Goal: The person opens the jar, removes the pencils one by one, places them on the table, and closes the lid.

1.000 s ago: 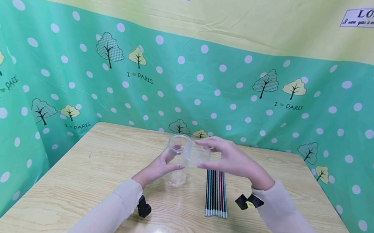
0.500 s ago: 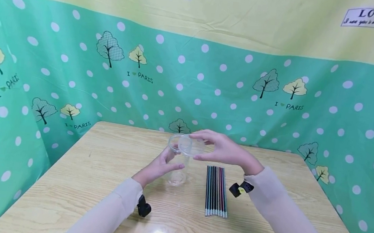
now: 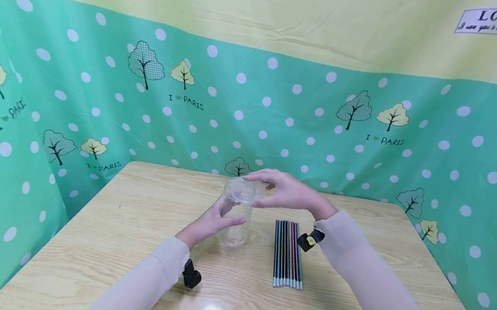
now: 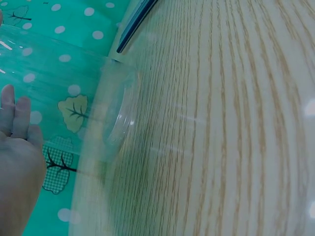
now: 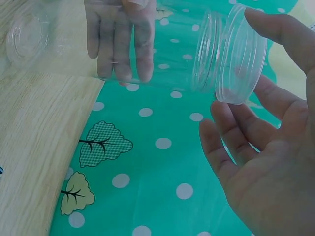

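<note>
A tall clear plastic jar (image 3: 235, 236) stands upright on the table; its base also shows in the left wrist view. My left hand (image 3: 209, 222) holds the jar's side, thumb in front and fingers behind; those fingers show through the wall in the right wrist view. Over the jar's mouth, my right hand (image 3: 292, 194) pinches a clear round lid (image 5: 241, 56) between thumb and fingers. In the right wrist view the lid sits right at the threaded neck (image 5: 207, 51); whether they touch, I cannot tell.
A row of several dark pencils (image 3: 288, 254) lies on the wooden table (image 3: 156, 200), right of the jar, eraser ends toward me. Behind the table hangs a green and yellow curtain (image 3: 219, 85) with dots and trees.
My right hand has brought the lid leftward and slightly up, from beside the jar to over its mouth. The left hand and jar have stayed in place.
</note>
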